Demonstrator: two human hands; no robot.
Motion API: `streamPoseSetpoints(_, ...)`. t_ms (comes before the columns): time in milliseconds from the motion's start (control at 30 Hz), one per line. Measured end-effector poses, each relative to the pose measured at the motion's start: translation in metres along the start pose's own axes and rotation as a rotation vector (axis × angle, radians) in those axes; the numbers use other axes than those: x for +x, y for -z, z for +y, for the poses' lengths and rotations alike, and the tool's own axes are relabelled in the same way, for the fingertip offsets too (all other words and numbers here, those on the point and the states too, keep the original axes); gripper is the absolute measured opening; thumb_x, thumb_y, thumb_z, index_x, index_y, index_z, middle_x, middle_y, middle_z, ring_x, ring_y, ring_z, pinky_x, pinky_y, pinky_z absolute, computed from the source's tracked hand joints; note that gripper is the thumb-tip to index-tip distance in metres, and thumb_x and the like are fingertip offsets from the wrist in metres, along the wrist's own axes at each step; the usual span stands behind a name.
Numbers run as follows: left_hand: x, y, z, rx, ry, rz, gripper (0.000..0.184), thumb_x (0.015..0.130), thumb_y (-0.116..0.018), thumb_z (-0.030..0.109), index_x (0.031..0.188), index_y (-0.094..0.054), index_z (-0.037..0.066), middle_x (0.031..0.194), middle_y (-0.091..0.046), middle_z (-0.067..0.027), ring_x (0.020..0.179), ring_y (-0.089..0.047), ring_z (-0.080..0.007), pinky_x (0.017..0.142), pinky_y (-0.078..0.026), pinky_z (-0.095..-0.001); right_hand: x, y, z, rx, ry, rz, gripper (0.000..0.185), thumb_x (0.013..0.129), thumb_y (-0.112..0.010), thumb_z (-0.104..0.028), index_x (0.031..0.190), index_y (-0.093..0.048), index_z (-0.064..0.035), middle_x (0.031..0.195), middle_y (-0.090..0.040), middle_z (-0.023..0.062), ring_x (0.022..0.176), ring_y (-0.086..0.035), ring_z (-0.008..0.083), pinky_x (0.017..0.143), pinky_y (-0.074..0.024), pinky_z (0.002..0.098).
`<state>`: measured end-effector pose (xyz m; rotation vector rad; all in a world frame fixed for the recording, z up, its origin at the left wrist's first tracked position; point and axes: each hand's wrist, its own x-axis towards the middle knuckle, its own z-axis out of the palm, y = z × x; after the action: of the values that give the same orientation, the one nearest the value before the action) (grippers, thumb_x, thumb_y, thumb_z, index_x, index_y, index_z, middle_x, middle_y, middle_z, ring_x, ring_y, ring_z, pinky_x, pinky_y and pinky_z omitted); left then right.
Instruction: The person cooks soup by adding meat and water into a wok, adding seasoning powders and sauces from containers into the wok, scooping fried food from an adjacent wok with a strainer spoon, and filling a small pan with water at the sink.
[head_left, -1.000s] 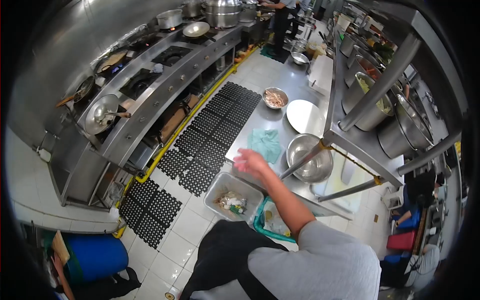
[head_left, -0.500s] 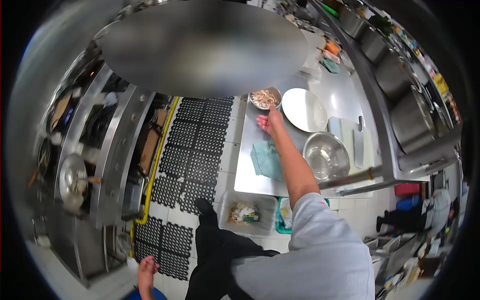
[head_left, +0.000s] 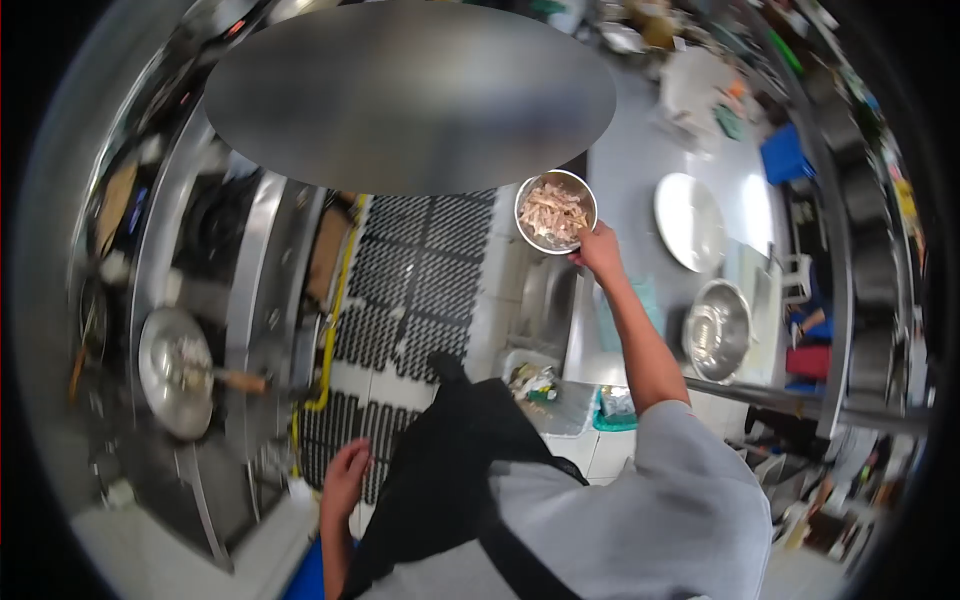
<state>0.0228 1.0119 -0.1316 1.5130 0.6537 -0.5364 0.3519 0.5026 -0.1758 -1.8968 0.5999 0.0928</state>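
My right hand [head_left: 599,248] grips the near rim of a metal bowl [head_left: 522,232], which is off the worktop at its left edge. Pale pinkish strips, looking like sliced meat [head_left: 553,212], partly fill the bowl. Low on the left, my left hand [head_left: 347,472] hangs beside my black apron, loosely open with nothing in it. To the right of the bowl, the steel worktop [head_left: 625,170] carries a white plate [head_left: 689,222], a metal colander [head_left: 717,332] and a green cloth [head_left: 640,305] partly hidden by my right forearm.
A wok [head_left: 172,365] with a wooden-handled utensil [head_left: 240,380] sits on the stove at left. Black perforated mats [head_left: 410,270] cover the floor between stove and worktop. A plastic bin [head_left: 565,415] stands on the floor by the worktop, beside a green basket [head_left: 615,422].
My right hand has taken hold of the bowl and lifted it off the worktop, toward the aisle. My body and view have turned left. My left hand still hangs low.
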Motion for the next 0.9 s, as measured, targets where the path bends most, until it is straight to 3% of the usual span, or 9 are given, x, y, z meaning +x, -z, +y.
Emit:
streamPoseSetpoints(67, 0.013, 0.002, 0.025, 0.044, -0.132, -0.086, 0.029, 0.102, -0.057, 0.015, 0.126, -0.062, -0.001, 0.122, -0.065, -0.0095, 0.110, -0.063, -0.0160, 0.097, -0.050, -0.0295, -0.034, -0.056, -0.029, -0.063, 0.005, -0.270, 0.026, 0.092, -0.049, -0.013, 0.108, -0.059, 0.0048, 0.075, -0.067, 0.0095, 0.053, -0.063, 0.0144, 0.048, -0.0526, 0.0283)
streamPoseSetpoints(167, 0.014, 0.011, 0.073, -0.108, -0.319, -0.103, 0.045, 0.105, -0.051, 0.016, 0.147, -0.041, 0.005, 0.134, -0.058, -0.0111, 0.110, -0.065, -0.0202, 0.087, -0.050, -0.0288, -0.117, -0.153, -0.086, -0.041, 0.053, -0.664, 0.026, 0.092, -0.051, -0.012, 0.108, -0.062, 0.0041, 0.076, -0.069, 0.0086, 0.056, -0.064, 0.0136, 0.052, -0.0539, 0.0274)
streamPoseSetpoints(333, -0.027, 0.085, 0.112, -0.411, -0.252, 0.094, 0.065, 0.104, -0.052, 0.029, 0.158, -0.020, 0.012, 0.138, -0.054, -0.0160, 0.112, -0.063, -0.0216, 0.094, -0.050, -0.0343, -0.261, -0.283, -0.165, -0.118, 0.173, -1.102, 0.029, 0.094, -0.052, -0.014, 0.114, -0.060, 0.0060, 0.081, -0.069, 0.0093, 0.057, -0.065, 0.0129, 0.055, -0.0559, 0.0264)
streamPoseSetpoints(567, -0.049, 0.238, -0.043, -0.356, -0.385, 0.409, 0.047, 0.102, -0.053, 0.025, 0.138, -0.052, -0.006, 0.130, -0.061, -0.0166, 0.118, -0.061, -0.0245, 0.100, -0.048, -0.0330, -0.402, -0.388, -0.217, -0.372, 0.211, -1.537, 0.036, 0.100, -0.057, -0.025, 0.127, -0.060, -0.0012, 0.089, -0.070, 0.0086, 0.070, -0.067, 0.0131, 0.067, -0.0562, 0.0280)
streamPoseSetpoints(600, -0.057, 0.247, -0.051, -0.745, -0.285, 0.448, 0.041, 0.101, -0.053, 0.022, 0.129, -0.059, -0.007, 0.126, -0.064, -0.0172, 0.118, -0.061, -0.0226, 0.100, -0.048, -0.0333, -0.405, -0.407, -0.220, -0.475, 0.252, -1.618, 0.039, 0.101, -0.058, -0.029, 0.129, -0.061, -0.0018, 0.092, -0.071, 0.0097, 0.076, -0.069, 0.0156, 0.074, -0.0568, 0.0300)
streamPoseSetpoints(667, -0.087, 0.266, -0.044, -0.948, -0.289, 0.463, 0.041, 0.101, -0.054, 0.023, 0.129, -0.058, -0.007, 0.127, -0.064, -0.0165, 0.117, -0.061, -0.0220, 0.100, -0.048, -0.0333, -0.390, -0.445, -0.225, -0.442, 0.720, -1.375, 0.050, 0.098, -0.062, -0.038, 0.125, -0.061, 0.0048, 0.106, -0.072, 0.0188, 0.088, -0.072, 0.0263, 0.085, -0.0564, 0.0376)
streamPoseSetpoints(800, -0.119, 0.298, -0.071, -1.066, -0.327, 0.557, 0.046, 0.102, -0.051, 0.025, 0.137, -0.049, -0.005, 0.134, -0.060, -0.0170, 0.119, -0.062, -0.0264, 0.104, -0.050, -0.0394, -0.329, -0.524, -0.252, -0.733, 0.934, -0.910, 0.045, 0.098, -0.057, -0.041, 0.113, -0.069, -0.0003, 0.102, -0.072, 0.0214, 0.091, -0.072, 0.0321, 0.081, -0.0552, 0.0390)
streamPoseSetpoints(867, -0.123, 0.309, -0.091, -1.093, -0.366, 0.620, 0.047, 0.102, -0.050, 0.025, 0.138, -0.048, -0.006, 0.135, -0.059, -0.0168, 0.121, -0.061, -0.0261, 0.105, -0.048, -0.0396, -0.290, -0.556, -0.226, -0.896, 0.501, -1.130, 0.050, 0.098, -0.057, -0.047, 0.113, -0.068, -0.0007, 0.102, -0.074, 0.0186, 0.086, -0.073, 0.0281, 0.078, -0.0566, 0.0389)
streamPoseSetpoints(900, -0.127, 0.310, -0.092, -1.092, -0.386, 0.656, 0.048, 0.102, -0.050, 0.025, 0.138, -0.048, -0.006, 0.135, -0.059, -0.0167, 0.122, -0.061, -0.0259, 0.105, -0.048, -0.0396, -0.282, -0.558, -0.215, -0.770, 0.044, -1.379, 0.051, 0.098, -0.058, -0.048, 0.118, -0.066, -0.0006, 0.103, -0.074, 0.0179, 0.084, -0.073, 0.0264, 0.078, -0.0572, 0.0382)
